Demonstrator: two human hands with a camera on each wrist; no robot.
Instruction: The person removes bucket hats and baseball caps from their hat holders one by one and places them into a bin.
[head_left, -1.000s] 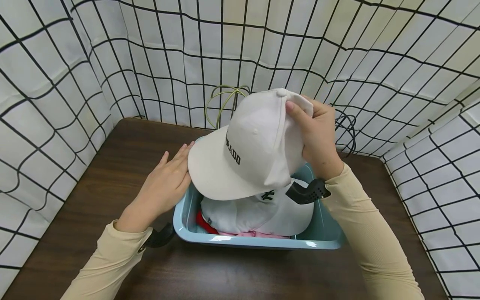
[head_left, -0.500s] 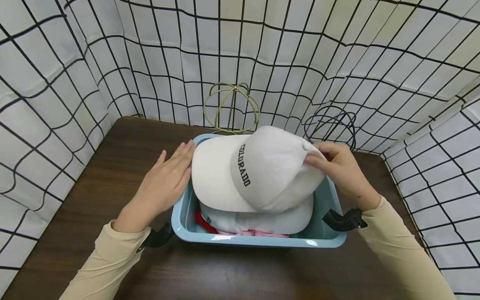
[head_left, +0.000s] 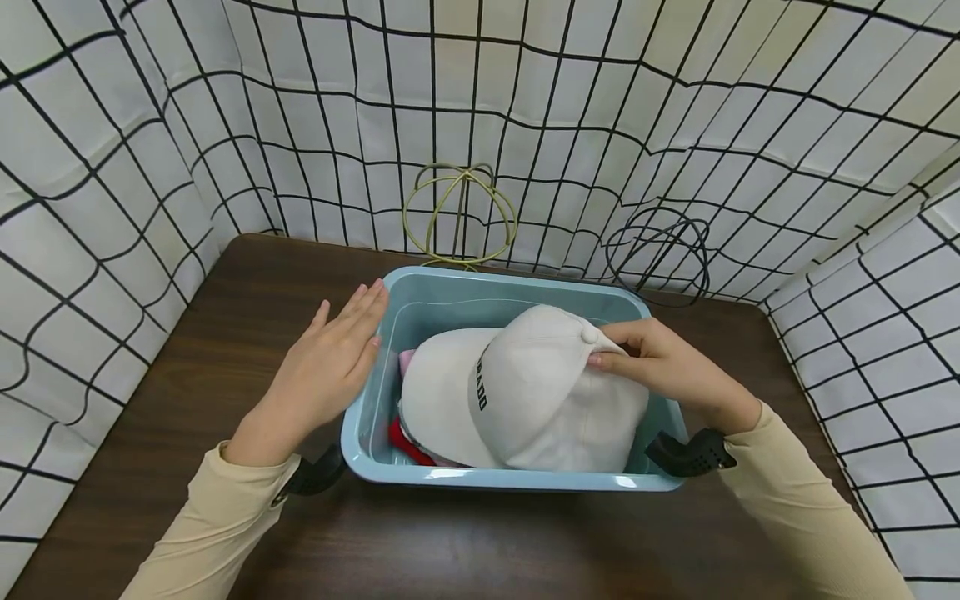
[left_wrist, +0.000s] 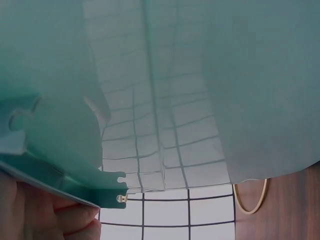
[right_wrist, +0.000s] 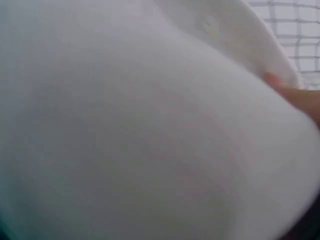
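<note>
A white baseball cap (head_left: 536,400) with dark lettering lies in the light-blue basin (head_left: 517,479), brim toward the left. My right hand (head_left: 667,367) pinches a fold of its crown near the top button. In the right wrist view the cap's white cloth (right_wrist: 130,125) fills most of the picture, with a fingertip at its edge. My left hand (head_left: 322,375) rests with straight fingers along the basin's left rim, and the left wrist view shows the basin's glossy outer wall (left_wrist: 270,90) close up. Under the cap, red cloth (head_left: 408,442) and pink cloth (head_left: 406,360) peek out; the other white cap is hidden.
Behind the basin, a yellow-green wire stand (head_left: 461,215) and a black wire stand (head_left: 660,250) stand near the back wall. Black-and-white grid cloth (head_left: 315,100) encloses the dark wooden table (head_left: 300,517) on the left, back and right.
My right hand has brought the lettered white cap down and nearer, from above the basin to inside it, over the other white cap. My left hand has stayed at the left rim.
</note>
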